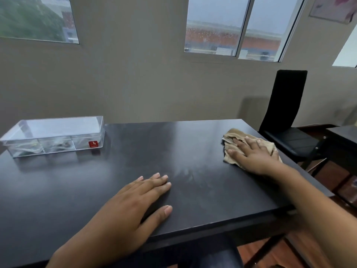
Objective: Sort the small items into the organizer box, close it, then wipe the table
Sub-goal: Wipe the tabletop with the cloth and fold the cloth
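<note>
The clear plastic organizer box (54, 135) stands at the table's far left with its lid down; small items show dimly through its compartments and a red sticker marks its front. A crumpled tan cloth (231, 137) lies near the right edge of the dark table (135, 151). My right hand (253, 154) presses flat on the cloth with straight fingers. My left hand (133, 206) rests flat on the table near the front edge, fingers straight, holding nothing.
A black chair (286, 117) stands beyond the table's right edge. A beige wall with windows runs just behind the table's far edge. Faint streaks show on the tabletop between my hands.
</note>
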Available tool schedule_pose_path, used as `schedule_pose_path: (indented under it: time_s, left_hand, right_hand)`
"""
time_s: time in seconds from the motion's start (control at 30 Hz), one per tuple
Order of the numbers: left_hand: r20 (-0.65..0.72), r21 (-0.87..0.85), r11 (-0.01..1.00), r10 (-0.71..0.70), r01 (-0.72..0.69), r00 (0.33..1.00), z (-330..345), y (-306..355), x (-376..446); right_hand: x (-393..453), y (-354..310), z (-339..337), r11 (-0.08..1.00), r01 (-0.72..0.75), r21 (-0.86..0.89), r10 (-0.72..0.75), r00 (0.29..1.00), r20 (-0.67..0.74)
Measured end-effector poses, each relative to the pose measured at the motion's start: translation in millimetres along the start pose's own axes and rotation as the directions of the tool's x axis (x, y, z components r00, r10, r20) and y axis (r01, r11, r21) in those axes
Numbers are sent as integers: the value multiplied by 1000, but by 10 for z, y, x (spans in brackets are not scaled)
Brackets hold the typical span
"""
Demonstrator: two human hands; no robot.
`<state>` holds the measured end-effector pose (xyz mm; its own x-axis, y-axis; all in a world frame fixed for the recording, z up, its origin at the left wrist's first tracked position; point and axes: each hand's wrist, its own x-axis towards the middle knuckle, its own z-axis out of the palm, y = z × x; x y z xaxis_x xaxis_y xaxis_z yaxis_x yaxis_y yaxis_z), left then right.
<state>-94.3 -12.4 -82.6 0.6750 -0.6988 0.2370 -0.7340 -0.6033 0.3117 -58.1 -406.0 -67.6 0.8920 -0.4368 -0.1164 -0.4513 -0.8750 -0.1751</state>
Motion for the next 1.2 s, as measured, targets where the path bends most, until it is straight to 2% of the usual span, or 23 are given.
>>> schedule_pose_path:
  time_s: [0.2,0.33,0.5,0.6,0.73,1.0,1.03,1.1,1.17,1.2]
  left_hand:
    - [-31,-5,998,-58,58,998,14,-131,-20]
    - [-56,7,996,-93,94,994,70,-121,39]
    - [-22,32,995,-96,96,995,23,-137,98]
    - [-14,43,994,-103,103,995,7,-146,120]
    - [-13,21,994,-107,107,994,72,-122,81]
    - [-26,14,993,-116,116,993,52,-110,19]
    - [-32,18,992,-121,121,992,45,-107,11]
    - [-42,28,992,-120,122,992,26,-86,-2]
    - [-35,36,992,-120,121,992,20,-63,-52]
    - [-31,35,992,-124,125,992,15,-52,-95]
  right_hand:
    - [757,-24,-50,996,-92,1,92,994,-53]
    - [1188,-131,-108,996,-88,2,88,994,-66]
    - [1476,-281,-80,998,-66,15,67,994,-83]
    - [1420,-476,-16,1000,24,8,-24,997,-80]
    - [781,-737,155,987,163,-1,-163,987,8]
    - [-540,-976,410,878,479,-19,-477,877,58]
    - [-679,-1001,405,856,517,23,-517,853,71]
    - [-853,-1018,295,794,566,222,-597,794,113]
    - [-923,-959,166,715,544,439,-652,745,138]
    - [-935,-905,134,701,544,461,-661,738,135]
